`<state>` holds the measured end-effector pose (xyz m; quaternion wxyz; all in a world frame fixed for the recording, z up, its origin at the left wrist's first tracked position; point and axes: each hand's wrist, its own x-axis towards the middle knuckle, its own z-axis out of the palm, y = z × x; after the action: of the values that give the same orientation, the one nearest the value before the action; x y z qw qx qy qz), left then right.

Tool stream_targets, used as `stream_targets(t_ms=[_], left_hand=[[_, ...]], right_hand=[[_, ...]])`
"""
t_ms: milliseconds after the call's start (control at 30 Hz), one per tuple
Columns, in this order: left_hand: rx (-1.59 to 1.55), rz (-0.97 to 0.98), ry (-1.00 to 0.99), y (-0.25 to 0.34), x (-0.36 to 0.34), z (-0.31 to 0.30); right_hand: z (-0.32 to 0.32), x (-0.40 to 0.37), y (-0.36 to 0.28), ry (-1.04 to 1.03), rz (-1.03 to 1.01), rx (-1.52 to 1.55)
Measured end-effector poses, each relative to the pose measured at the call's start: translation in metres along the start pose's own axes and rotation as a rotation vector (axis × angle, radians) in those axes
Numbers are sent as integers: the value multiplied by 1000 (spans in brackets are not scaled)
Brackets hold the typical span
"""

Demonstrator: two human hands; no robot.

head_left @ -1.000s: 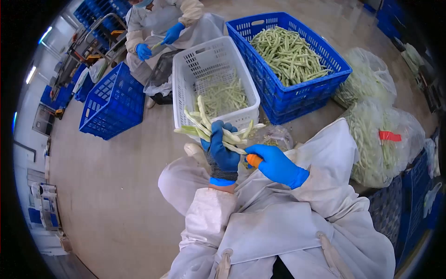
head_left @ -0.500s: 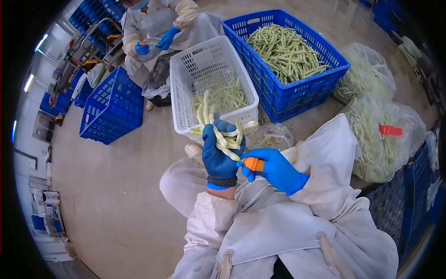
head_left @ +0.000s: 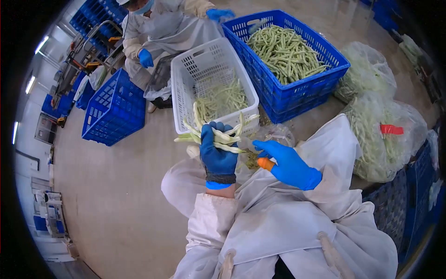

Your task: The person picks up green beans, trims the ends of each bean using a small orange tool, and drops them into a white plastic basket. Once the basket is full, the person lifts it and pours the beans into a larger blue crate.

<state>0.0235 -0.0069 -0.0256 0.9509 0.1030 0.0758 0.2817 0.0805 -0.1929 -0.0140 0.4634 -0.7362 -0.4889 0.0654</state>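
Observation:
My left hand (head_left: pixel 217 153), in a dark blue coated glove, is closed around a bunch of pale green beans (head_left: pixel 226 137) whose ends stick out on both sides of the fingers. To the right of it, my right hand (head_left: pixel 290 166), in a thin blue glove, is apart from the beans with its fingers stretched out. An orange thumb cap (head_left: pixel 266 163) sits on its thumb. Just beyond my left hand stands a white crate (head_left: pixel 180 95) with a layer of beans (head_left: pixel 223 100) inside.
A stacked blue crate (head_left: pixel 297 98) heaped with beans stands at the back right. Clear bags of beans (head_left: pixel 371 144) lie to the right, and a small bag of scraps (head_left: pixel 274 135) lies near my knees. Across sits a co-worker (head_left: pixel 162 32); another blue crate (head_left: pixel 116 109) stands left.
My right hand has moved right, away from the bean tip it was touching, and its fingers have spread. The co-worker's hands have separated, one reaching to the heaped blue crate.

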Motion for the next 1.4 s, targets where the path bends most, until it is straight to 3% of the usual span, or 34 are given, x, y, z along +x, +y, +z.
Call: stream_targets(t_ms=[33, 67, 133, 333, 467, 533, 567, 633, 767, 800, 833, 867, 933, 1000, 1033, 1100, 1133, 1200, 1267, 1333, 1367, 1400], left_hand=[[48, 12, 37, 0, 0, -1], [97, 24, 75, 0, -1, -3], [177, 46, 107, -5, -5, -4], [261, -4, 246, -6, 0, -23], [236, -88, 275, -9, 3, -33], [466, 63, 534, -21, 0, -17], [463, 62, 534, -26, -2, -20], [919, 218, 232, -32, -5, -20], [918, 263, 75, -27, -5, -15], [917, 265, 76, -26, -8, -10], [837, 134, 73, -24, -13, -2], [759, 1, 68, -23, -17, 2], [720, -58, 38, -20, -14, -11], [583, -104, 60, -19, -15, -13], [583, -102, 61, -16, -15, -14], [432, -219, -14, -12, -13, -16], [436, -225, -13, -13, -13, -17], [257, -175, 58, -22, -7, -17], [284, -174, 32, -27, -7, -21], [144, -307, -101, -32, 0, -22], [152, -331, -147, -36, 2, -19], [159, -344, -151, -40, 4, -15]], right_hand=[[0, 4, -12, 3, 22, 196], [4, 7, -13, 1, 25, 198], [9, 14, -14, 61, -201, -149], [20, 17, -5, -19, -402, -599], [19, 27, 1, -46, -499, -698], [14, 34, 5, -254, -596, -643], [13, 36, 4, -256, -595, -644], [13, 42, 1, -553, -556, -683], [-3, 61, 10, -407, -404, -652], [-7, 65, 20, -138, -372, -516], [-13, 71, 25, 130, -336, -374], [-22, 72, 29, 241, -242, -326], [-41, 73, 37, 350, -146, -277], [-56, 68, 52, 565, 187, 220], [-61, 59, 61, 563, 186, 220], [-62, 40, 74, 11, 102, -361], [-57, 34, 75, 14, 107, -358], [-51, 31, 75, 209, -52, -289], [-47, 42, 23, 218, -22, -106], [-42, 46, -11, 87, -231, 15], [-38, 45, -3, 103, -225, 12], [-30, 44, 11, -13, -159, -61]])
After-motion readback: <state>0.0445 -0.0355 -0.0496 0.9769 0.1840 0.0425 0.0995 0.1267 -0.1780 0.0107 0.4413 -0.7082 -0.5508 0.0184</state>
